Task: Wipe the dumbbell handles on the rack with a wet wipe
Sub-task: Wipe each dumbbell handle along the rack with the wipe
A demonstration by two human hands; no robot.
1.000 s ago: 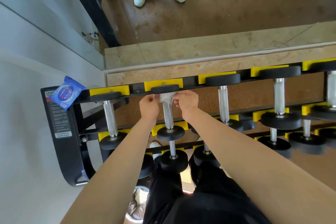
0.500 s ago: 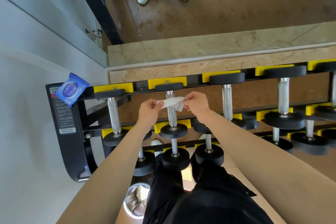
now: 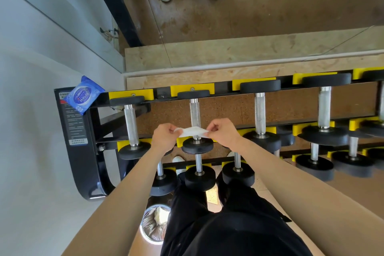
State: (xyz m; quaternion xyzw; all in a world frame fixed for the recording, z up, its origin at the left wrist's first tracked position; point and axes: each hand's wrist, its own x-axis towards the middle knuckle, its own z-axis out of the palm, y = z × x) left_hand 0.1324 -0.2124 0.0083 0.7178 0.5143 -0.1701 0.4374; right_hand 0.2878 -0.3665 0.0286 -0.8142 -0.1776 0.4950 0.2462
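A white wet wipe (image 3: 191,131) is stretched between my two hands in front of the second dumbbell's knurled steel handle (image 3: 195,113) on the top tier of the black and yellow rack (image 3: 160,95). My left hand (image 3: 165,138) pinches the wipe's left end and my right hand (image 3: 221,134) pinches its right end. The wipe crosses the handle's lower part, just above the near black head (image 3: 197,145). Whether it touches the steel I cannot tell. More dumbbells with steel handles lie to the left (image 3: 131,124) and to the right (image 3: 260,113).
A blue wet wipe pack (image 3: 84,94) rests on the rack's top left corner. A lined bin (image 3: 154,224) with used wipes stands on the floor by my left leg. Lower tiers hold more dumbbells (image 3: 200,176). A mirror (image 3: 249,6) stands behind the rack, a white wall at left.
My hands drew the wipe down the second dumbbell's handle, from under its far head toward the near head, and spread it out flat between them.
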